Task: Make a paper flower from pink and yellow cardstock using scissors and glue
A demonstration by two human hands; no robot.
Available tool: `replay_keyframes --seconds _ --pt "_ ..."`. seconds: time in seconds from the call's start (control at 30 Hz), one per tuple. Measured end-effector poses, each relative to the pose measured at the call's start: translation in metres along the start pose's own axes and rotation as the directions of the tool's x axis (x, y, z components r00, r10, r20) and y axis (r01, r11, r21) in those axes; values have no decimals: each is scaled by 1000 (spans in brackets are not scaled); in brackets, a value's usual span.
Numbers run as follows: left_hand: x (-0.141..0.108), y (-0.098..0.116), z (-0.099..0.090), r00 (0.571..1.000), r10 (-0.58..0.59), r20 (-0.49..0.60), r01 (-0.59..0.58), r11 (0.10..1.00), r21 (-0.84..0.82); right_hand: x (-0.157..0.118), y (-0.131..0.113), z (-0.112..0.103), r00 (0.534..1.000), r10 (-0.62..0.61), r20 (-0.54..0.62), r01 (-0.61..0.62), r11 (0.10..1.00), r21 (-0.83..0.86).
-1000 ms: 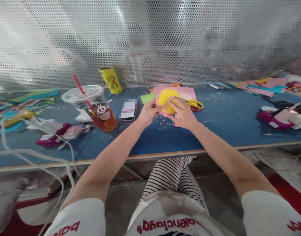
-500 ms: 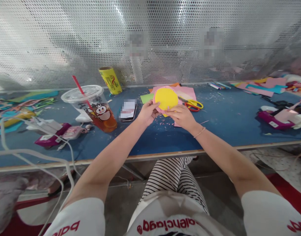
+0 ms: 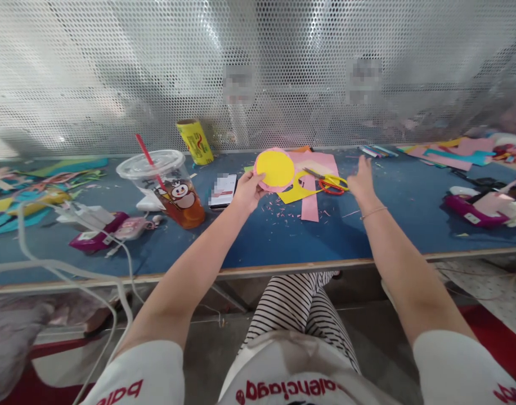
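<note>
My left hand [image 3: 250,190] pinches a yellow paper circle [image 3: 276,168] at its lower left edge, with a slightly larger pink circle showing behind it as a rim. My right hand [image 3: 361,179] is held out over the table, fingers extended, nothing visible in it. Just left of that hand lie scissors [image 3: 334,181] with yellow and red handles, resting on paper. A yellow paper scrap [image 3: 299,191] with a round cut-out and pink paper sheets [image 3: 323,162] lie beneath and beside them. Several markers [image 3: 376,151] lie beyond my right hand.
A clear drink cup [image 3: 182,197] with a red straw stands left, near a phone [image 3: 224,190] and a yellow roll [image 3: 196,142]. Purple boxes [image 3: 472,211] and cables sit on both sides. Coloured paper strips [image 3: 456,153] lie back right. A perforated metal panel [image 3: 283,73] closes the back.
My right hand has let go of the paper circles and moved right, past the scissors. My left hand keeps the circles, shifted slightly left, uncovering the yellow scrap.
</note>
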State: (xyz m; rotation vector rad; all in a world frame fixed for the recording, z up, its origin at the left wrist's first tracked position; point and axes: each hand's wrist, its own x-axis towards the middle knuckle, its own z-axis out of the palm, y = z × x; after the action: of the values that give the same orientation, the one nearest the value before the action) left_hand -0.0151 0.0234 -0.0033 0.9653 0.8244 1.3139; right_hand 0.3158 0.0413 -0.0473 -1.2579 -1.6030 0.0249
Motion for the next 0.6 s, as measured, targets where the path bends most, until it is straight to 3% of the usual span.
replay_keyframes --seconds 0.07,0.13,0.2,0.27,0.4,0.47,0.6 --pt "-1 -1 1 1000 13 15 -13 1000 4 -5 -7 9 993 95 -75 -98 995 -32" --pt "-3 -1 3 999 12 42 -13 1000 10 -14 -26 23 993 111 -40 -110 994 11" --pt "-6 -3 5 996 6 84 -7 1000 18 -23 -52 38 983 164 82 -180 948 261" --pt "-9 -4 7 991 -6 132 1 999 32 -30 -76 48 943 212 258 -314 822 474" --pt "-13 -7 9 976 -30 215 14 997 75 -38 -105 53 826 258 501 -547 585 599" --pt "-14 -9 9 971 -29 239 8 996 87 -40 -109 53 810 281 514 -572 567 592" --pt "-14 -12 9 973 -20 229 -12 991 134 -40 -106 55 860 292 419 -503 626 596"
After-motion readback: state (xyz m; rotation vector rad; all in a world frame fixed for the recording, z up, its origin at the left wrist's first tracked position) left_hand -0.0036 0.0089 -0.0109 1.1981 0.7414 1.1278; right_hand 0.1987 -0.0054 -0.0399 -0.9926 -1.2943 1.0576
